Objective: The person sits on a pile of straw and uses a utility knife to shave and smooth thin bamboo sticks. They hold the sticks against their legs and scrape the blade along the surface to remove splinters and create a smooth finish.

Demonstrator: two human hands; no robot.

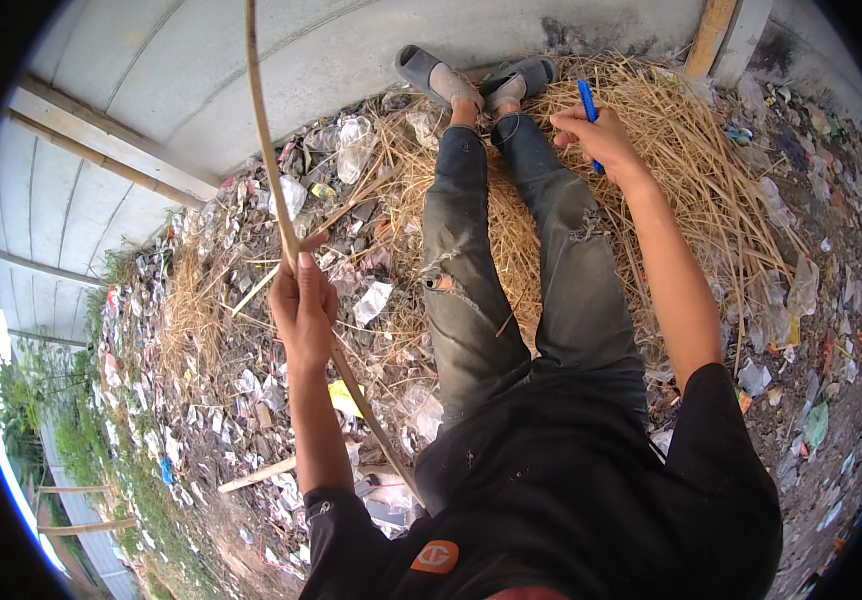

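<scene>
In my left hand [303, 305] is a long, thin bamboo strip [273, 150]. My fingers close around its middle; it rises past the top of the picture and runs down beside my left hip. My right hand [596, 140], held above the shavings past my right knee, grips a slim blue cutter knife [588, 100]. The knife stands nearly upright in my fist, its blade too small to make out. The two hands are well apart, and the knife does not touch the strip.
My legs [481, 260] stretch toward a grey panel wall [301, 60]. Pale bamboo shavings [671, 130] are heaped under and right of them. Litter and plastic scraps [241, 390] cover the ground, with a loose pale stick [256, 475] at left. Posts [711, 40] stand against the wall.
</scene>
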